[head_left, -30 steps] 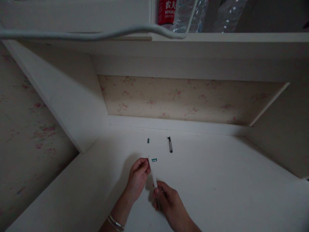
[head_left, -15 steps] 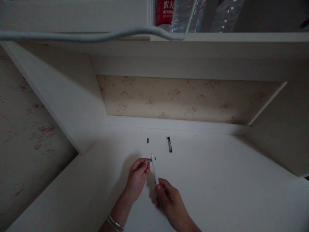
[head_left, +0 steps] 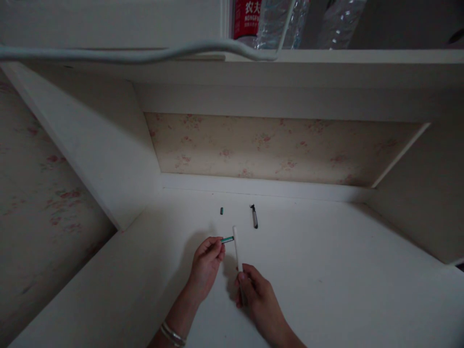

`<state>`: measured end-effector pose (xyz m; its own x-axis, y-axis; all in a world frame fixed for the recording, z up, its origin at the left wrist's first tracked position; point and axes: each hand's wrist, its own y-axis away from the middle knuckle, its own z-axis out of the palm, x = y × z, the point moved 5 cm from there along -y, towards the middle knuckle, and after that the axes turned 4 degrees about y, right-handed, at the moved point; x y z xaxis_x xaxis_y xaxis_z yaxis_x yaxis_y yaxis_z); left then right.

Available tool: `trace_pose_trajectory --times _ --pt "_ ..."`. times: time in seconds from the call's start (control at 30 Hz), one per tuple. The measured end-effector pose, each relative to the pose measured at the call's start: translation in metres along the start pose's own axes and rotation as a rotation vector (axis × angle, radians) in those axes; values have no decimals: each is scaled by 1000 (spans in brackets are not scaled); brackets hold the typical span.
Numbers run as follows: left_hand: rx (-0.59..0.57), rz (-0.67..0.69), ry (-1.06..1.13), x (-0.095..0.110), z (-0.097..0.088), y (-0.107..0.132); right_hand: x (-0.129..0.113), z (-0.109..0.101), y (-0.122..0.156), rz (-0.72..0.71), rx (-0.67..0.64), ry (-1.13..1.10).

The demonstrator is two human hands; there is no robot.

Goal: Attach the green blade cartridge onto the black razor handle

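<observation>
Desk: two small items down
White desk (head_left: 326, 261): green-and-black piece (head_left: 222, 211) toward the back; thin black-and-grey tool (head_left: 255, 218) to its right, bent end facing the back. Well apart. Shelf (head_left: 344, 56) above: red-labelled bottle (head_left: 246, 19), clear plastic bottles (head_left: 342, 24) beside it.

The left grip (head_left: 206, 264) pinches, the right grip (head_left: 258, 292) curls closed near it, both forearms (head_left: 184, 309) converging.
</observation>
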<state>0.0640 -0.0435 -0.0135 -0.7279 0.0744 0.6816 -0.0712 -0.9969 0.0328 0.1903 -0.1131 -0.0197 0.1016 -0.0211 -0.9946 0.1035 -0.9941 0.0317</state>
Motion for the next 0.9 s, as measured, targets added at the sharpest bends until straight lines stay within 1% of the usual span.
trace_pose_trajectory --times 0.03,0.13,0.2,0.37,0.43,0.57,0.63,0.77,0.83,0.9 --pt "6 -2 4 0 0 0 0 0 0 5 -9 -9" --pt "13 3 7 -1 -1 -1 -1 7 2 10 -104 -15" --pt "9 7 2 -1 -1 -1 -2 9 3 4 -128 -11" --pt "34 15 4 -1 -4 -1 -3 3 3 1 -28 -30" --pt "23 14 -3 -1 -3 -1 -2 4 4 11 -51 -28" --pt "41 25 0 0 -3 -2 -2 10 4 1 -137 -3" --pt "46 21 11 0 -2 -2 -1 9 3 -10 -116 3" --pt "62 21 34 0 -2 -2 2 2 1 -11 -29 7" --pt "64 21 34 1 -1 -1 0 2 2 -5 -30 32" --pt "53 17 22 1 1 -1 -4 4 4 -8 -63 70"
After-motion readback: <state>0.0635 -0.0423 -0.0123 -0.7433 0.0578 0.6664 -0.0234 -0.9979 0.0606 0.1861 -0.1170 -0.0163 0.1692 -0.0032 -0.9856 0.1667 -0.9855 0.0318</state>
